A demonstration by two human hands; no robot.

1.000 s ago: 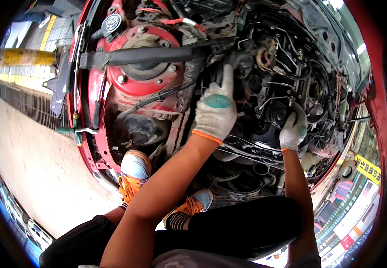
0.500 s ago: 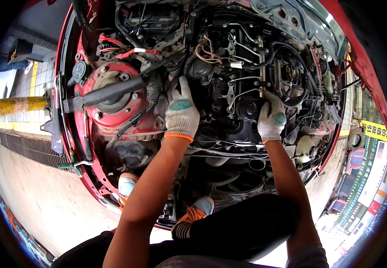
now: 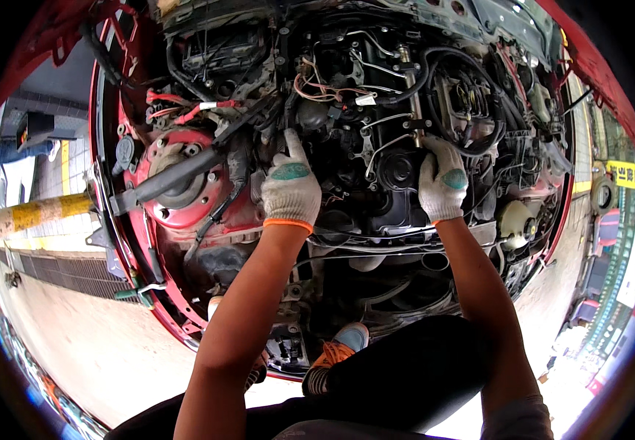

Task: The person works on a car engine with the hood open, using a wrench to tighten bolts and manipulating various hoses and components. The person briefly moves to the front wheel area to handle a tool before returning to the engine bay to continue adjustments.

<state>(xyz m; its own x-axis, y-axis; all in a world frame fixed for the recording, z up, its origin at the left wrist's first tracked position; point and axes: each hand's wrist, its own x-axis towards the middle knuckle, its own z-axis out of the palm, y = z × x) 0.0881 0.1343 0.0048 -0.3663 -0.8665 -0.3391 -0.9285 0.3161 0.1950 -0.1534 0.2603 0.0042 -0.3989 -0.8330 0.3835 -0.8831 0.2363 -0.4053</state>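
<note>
My left hand [image 3: 290,187], in a white knit glove with a green patch and orange cuff, reaches into the engine bay of a red car. Its index finger is stretched out beside dark hoses and wiring, and I see nothing in its grasp. My right hand [image 3: 442,180], gloved the same way, has thumb and fingers apart. Its fingertips are at the lower end of a metal fuel rail [image 3: 413,95], close to a round black cap [image 3: 398,170]. Thin metal pipes [image 3: 389,150] branch off the rail. Orange-brown wires [image 3: 317,89] with a white connector [image 3: 366,100] lie between the hands.
A dark bar [image 3: 167,182] crosses the red strut tower [image 3: 185,209] at left, in line with a yellow-and-black post [image 3: 35,218]. A green-handled tool [image 3: 137,291] lies on the left fender edge. A pale reservoir [image 3: 517,224] stands at right. Black hoses [image 3: 497,139] curve beside my right hand.
The view has shifted, so the engine bay sits a little further left. Both hands keep nearly the same places on the engine; my left index finger looks more stretched out.
</note>
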